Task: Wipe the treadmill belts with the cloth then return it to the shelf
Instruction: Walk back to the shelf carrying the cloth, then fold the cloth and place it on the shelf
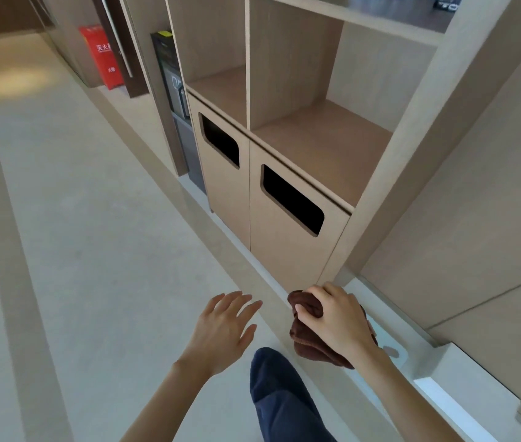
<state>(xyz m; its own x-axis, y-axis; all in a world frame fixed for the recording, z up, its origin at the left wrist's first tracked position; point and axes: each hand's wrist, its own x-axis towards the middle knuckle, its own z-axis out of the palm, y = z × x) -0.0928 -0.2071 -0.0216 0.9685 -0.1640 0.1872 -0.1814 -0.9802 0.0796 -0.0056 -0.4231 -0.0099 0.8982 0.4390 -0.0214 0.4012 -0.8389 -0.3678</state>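
Observation:
My right hand (337,320) grips a bunched brown cloth (308,341) low in front of a wooden shelf unit (319,145). The cloth hangs below my fingers, near the cabinet's bottom corner. To its left, my left hand (224,327) is held out over the floor with fingers spread and holds nothing. The shelf's open compartments above the cabinet doors are bare. No treadmill is in view.
Two cabinet doors with dark cut-out slots (291,199) sit under the shelf. A red fire-extinguisher box (101,55) and a dark panel (166,68) stand further left. Pale floor (77,234) stretches left. My leg in dark blue trousers (280,400) is below.

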